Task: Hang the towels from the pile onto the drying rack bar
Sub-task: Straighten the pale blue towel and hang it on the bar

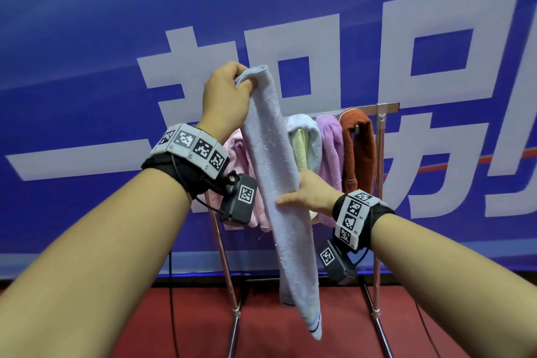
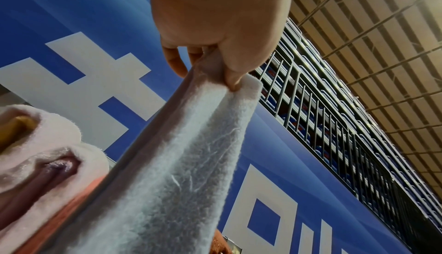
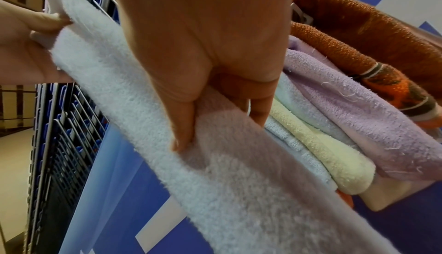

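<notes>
Your left hand (image 1: 225, 96) pinches top end of pale blue towel (image 1: 279, 183), held up in front of rack bar (image 1: 363, 109). Your right hand (image 1: 309, 193) grips it mid-length. Pink (image 1: 238, 154), purple (image 1: 329, 151), rust towels (image 1: 359, 148) hang behind.

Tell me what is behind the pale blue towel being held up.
Behind the pale blue towel stands the drying rack bar with a pink towel, a yellow-and-blue towel, a purple towel and a rust towel draped. The bar's left stretch is covered.
</notes>
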A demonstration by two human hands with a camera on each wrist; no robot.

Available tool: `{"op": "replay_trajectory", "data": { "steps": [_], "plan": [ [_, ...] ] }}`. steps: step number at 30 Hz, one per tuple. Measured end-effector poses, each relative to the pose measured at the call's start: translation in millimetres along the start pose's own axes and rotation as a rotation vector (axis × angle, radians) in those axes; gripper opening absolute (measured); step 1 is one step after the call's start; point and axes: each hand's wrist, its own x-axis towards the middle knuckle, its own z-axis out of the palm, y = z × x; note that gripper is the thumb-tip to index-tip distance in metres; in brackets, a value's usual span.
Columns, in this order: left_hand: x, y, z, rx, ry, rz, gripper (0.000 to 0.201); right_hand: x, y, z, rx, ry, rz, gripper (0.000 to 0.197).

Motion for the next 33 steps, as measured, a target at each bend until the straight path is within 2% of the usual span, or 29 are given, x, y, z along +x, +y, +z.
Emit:
{"op": "replay_trajectory", "data": {
  "steps": [4,8,10,14,16,17,19,22,26,28,30,31,33],
  "plan": [
    [1.6,-5.3,-3.1,-0.031,0.043,-0.022,0.007,-6.4,1.3,-2.9,0.001,0.004,-0.003,0.039],
    [5.2,-11.1,-12.2,-0.049,0.076,-0.063,0.007,-14.0,12.9,-5.3,-0.095,-0.091,0.050,0.032],
    [4.7,-14.5,-16.7,-0.043,0.090,-0.074,0.007,-14.8,19.4,-7.9,-0.104,-0.045,0.084,0.022],
    [-0.8,-27.3,-20.6,0.067,0.075,-0.093,0.008,-15.9,15.8,-22.9,-0.217,0.079,0.050,0.004],
    [-4.6,-40.4,-21.1,0.134,0.028,-0.118,0.009,-16.1,10.5,-33.8,-0.294,0.144,0.046,0.017],
    [-6.3,-48.9,-21.2,0.154,0.002,-0.138,0.010,-16.1,7.6,-40.0,-0.313,0.180,0.044,0.018],
    [-12.9,-66.4,-21.3,0.221,-0.070,-0.181,0.011,-18.1,0.9,-54.5,-0.333,0.247,0.034,0.005],
    [-26.8,-87.3,-19.1,0.340,-0.251,-0.246,0.015,-21.7,-10.9,-78.3,-0.324,0.335,0.044,0.014],
    [-45.5,-99.0,-7.5,0.436,-0.456,-0.303,0.032,-21.5,-37.8,-103.4,-0.373,0.342,0.009,0.016],
    [-52.7,-95.5,3.0,0.453,-0.515,-0.325,0.028,-21.0,-53.6,-111.5,-0.417,0.327,-0.022,0.016],
    [-58.1,-84.7,16.6,0.428,-0.604,-0.306,0.009,-21.2,-67.6,-116.8,-0.470,0.327,-0.044,0.018],
    [-59.6,-77.1,25.5,0.366,-0.630,-0.277,0.006,-21.5,-74.3,-117.7,-0.497,0.324,-0.047,0.018],
    [-60.8,-53.8,46.3,0.197,-0.605,-0.213,0.017,-21.0,-83.6,-119.3,-0.536,0.307,-0.033,0.015]
  ]
}}
